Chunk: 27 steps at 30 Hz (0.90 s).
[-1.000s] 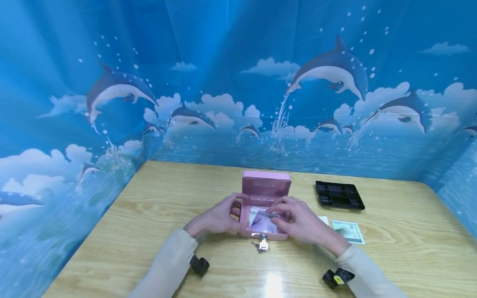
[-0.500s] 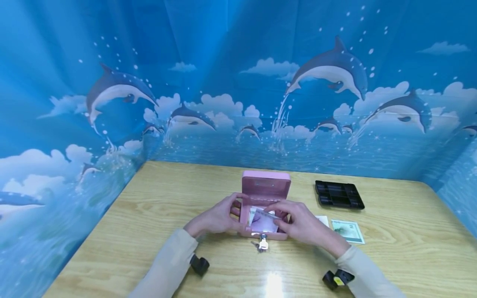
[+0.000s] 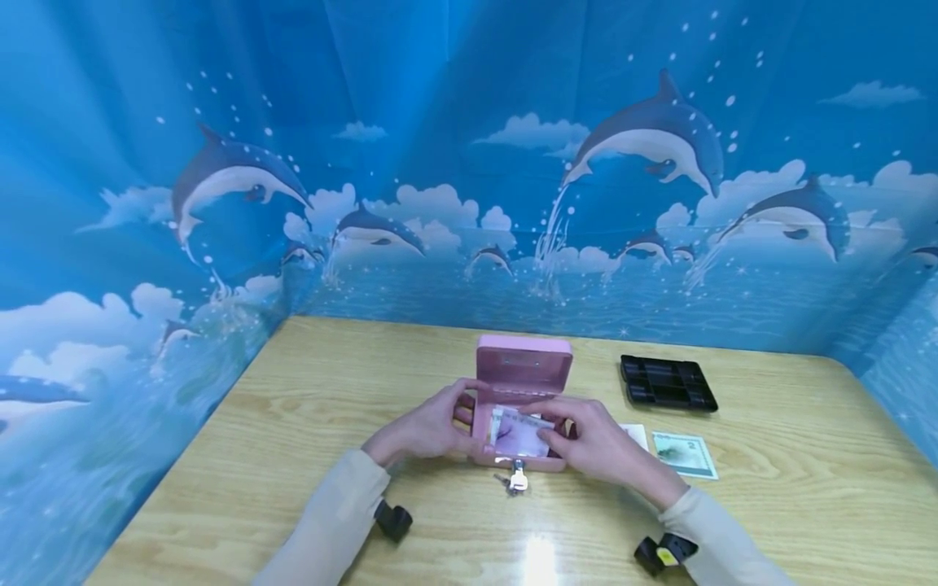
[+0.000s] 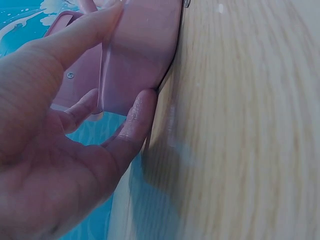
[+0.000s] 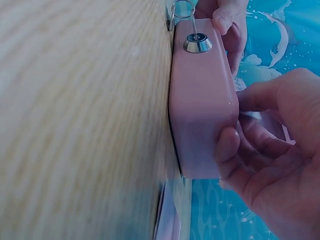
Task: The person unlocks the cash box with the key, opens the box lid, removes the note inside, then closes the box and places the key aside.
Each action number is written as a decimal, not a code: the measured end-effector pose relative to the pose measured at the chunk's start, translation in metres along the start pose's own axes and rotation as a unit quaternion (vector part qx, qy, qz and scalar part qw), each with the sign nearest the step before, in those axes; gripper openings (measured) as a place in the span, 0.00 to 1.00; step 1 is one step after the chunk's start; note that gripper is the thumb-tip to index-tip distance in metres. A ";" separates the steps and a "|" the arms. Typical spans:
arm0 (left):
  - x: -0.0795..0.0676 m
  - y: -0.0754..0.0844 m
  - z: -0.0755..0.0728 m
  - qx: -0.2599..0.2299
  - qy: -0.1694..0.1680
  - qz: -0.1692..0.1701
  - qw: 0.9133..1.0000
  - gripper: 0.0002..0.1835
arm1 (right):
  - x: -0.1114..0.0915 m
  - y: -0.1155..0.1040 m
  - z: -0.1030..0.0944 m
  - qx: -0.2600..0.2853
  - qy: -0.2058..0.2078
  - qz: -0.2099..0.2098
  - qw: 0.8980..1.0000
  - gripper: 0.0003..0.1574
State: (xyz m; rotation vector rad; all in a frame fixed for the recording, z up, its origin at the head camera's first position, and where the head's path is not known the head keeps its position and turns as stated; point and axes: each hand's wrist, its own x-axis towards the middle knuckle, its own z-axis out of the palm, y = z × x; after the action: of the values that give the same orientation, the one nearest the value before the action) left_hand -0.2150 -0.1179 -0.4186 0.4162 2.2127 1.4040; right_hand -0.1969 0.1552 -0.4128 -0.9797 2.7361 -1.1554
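Observation:
A pink cash box (image 3: pixel 479 427) stands on the table with its lid (image 3: pixel 523 362) raised. A small key (image 3: pixel 518 480) sits in the front lock, with other keys hanging from it. My left hand (image 3: pixel 432 423) holds the box's left side; in the left wrist view the fingers (image 4: pixel 137 117) lie on the side wall. Inside the box lies a purplish banknote (image 3: pixel 520 437) over other paper notes. My right hand (image 3: pixel 593 435) reaches over the right rim, thumb and forefinger at the note's right part. In the right wrist view the lower fingers (image 5: pixel 228 145) touch the box's outer wall.
A black compartment tray (image 3: pixel 668 384) lies at the back right. A green-bordered banknote (image 3: pixel 687 456) lies on the table right of the box, beside a whitish note (image 3: pixel 636 435) partly behind my right hand. A dolphin-print curtain (image 3: pixel 440 203) borders the table's back and sides.
The purplish note, tilted up in my right fingers a second ago, now lies flatter in the box. My right hand has shifted slightly; the left stays on the box.

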 end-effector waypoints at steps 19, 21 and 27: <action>-0.002 0.000 0.000 -0.005 -0.002 0.004 1.000 0.50 | -0.004 -0.003 -0.007 0.032 0.083 0.029 0.996 0.22; -0.002 0.000 0.000 -0.008 -0.003 0.002 1.000 0.51 | -0.005 -0.003 -0.009 0.033 0.084 0.034 0.995 0.22; -0.002 0.000 -0.001 -0.017 -0.006 0.005 1.000 0.51 | -0.010 -0.003 -0.014 0.046 0.081 0.060 0.994 0.21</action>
State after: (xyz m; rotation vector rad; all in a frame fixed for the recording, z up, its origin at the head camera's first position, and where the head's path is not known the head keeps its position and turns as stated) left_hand -0.2135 -0.1194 -0.4179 0.4222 2.1780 1.4382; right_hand -0.1910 0.1683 -0.4025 -0.7291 2.7872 -1.3836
